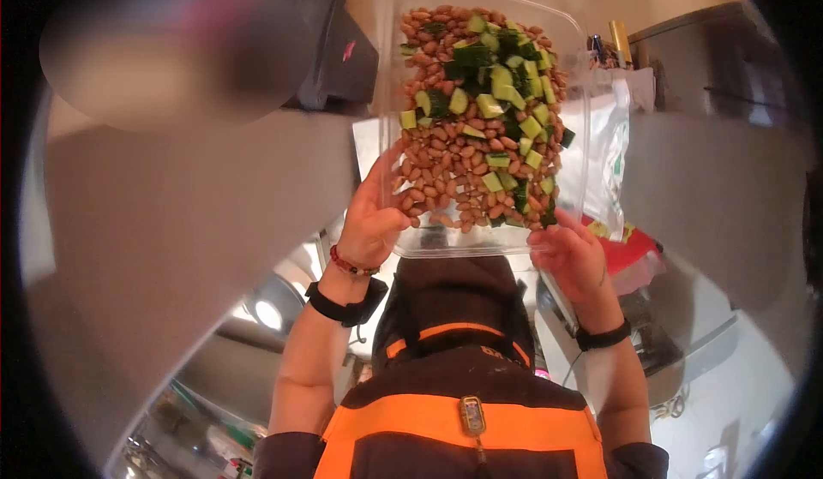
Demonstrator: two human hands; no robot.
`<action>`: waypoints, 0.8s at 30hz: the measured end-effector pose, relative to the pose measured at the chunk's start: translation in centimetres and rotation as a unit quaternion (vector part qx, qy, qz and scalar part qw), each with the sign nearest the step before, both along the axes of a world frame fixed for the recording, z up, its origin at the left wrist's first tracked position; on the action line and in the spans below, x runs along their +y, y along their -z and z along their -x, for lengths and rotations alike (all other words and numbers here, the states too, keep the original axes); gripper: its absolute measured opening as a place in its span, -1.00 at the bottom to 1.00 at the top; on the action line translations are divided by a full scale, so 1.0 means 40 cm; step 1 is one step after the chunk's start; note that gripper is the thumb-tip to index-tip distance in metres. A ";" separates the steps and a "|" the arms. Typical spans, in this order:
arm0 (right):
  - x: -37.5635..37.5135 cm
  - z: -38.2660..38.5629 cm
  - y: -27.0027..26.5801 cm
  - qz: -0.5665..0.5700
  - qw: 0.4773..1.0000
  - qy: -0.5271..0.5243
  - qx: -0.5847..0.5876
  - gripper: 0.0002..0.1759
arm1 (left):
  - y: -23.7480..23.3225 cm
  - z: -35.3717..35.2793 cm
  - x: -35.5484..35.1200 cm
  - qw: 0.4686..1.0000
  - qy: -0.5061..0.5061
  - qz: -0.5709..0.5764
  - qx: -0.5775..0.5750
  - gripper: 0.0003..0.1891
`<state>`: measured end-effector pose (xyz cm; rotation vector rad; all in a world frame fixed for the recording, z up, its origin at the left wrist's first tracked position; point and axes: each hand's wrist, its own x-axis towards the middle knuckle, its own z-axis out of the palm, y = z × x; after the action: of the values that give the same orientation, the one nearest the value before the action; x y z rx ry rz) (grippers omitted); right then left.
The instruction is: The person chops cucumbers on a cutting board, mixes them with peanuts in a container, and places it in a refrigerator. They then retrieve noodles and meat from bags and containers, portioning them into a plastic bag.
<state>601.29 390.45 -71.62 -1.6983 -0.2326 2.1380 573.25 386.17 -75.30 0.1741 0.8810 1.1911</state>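
Clear tub (467, 241): held up in the air between both hands, high in the middle of the view, over the person's dark hood and orange vest (454, 419).
Inside: lots of brown peanuts (446, 170) with green cucumber bits (506, 93) piled on top, mostly toward the far end.
Left hand (370, 222): curled around the near left corner of the tub, with the fingers pressed on its side. It is holding the tub.
Right hand (573, 260): grips the near right corner from below, with the fingers folded under the edge. It is holding the tub too.
Spill risk: the tub looks full. If one hand dips lower than the other, the peanuts could slide to that side and pour out.
Bend risk: the plastic looks thin, and both hands hold it at one end only. The far end could sag or the wall could buckle, and then food would fall.
Slip risk: the cucumber bits look wet. If the tub is wet outside too, a hand could slide off.
Lid: I cannot tell if there is one.
Fingers: most of them are hidden behind the tub or under it.
Under the tub: the hood and vest cover what is straight below.
Right side: a see-through bag (613, 162) and something red (630, 252) sit behind the tub. What they are is hard to tell.
Lower left: something shiny and round (257, 308), bent by the lens. It may be a metal bowl.
Edges: the corners of the view are black and cut off.
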 end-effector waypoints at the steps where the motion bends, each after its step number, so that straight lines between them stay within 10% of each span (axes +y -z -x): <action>1: -0.004 0.023 0.007 0.007 0.999 0.025 0.024 -0.61 | -0.007 0.027 -0.002 1.000 -0.002 -0.008 0.008 -0.05; 9: 0.019 -0.575 -0.237 -0.051 0.994 -0.008 0.097 -0.46 | -0.330 -0.529 0.049 0.998 0.052 0.005 -0.030 0.01; 15: -0.618 -0.766 -0.662 -0.132 0.982 0.024 0.130 -0.64 | -0.798 -0.707 -0.577 0.991 0.128 -0.041 0.007 0.02; 21: -0.697 -0.698 -1.042 -0.123 0.986 0.053 0.102 -0.64 | -1.163 -0.667 -0.646 0.992 0.113 -0.061 -0.020 0.02; 24: -1.039 -0.815 -1.171 -0.158 0.982 0.037 0.099 -0.74 | -1.295 -0.775 -1.007 0.993 0.085 -0.086 -0.011 -0.02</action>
<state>633.91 348.89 -24.79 -1.2880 -0.4189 2.0698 604.26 345.88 -23.52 0.3687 0.7288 1.1067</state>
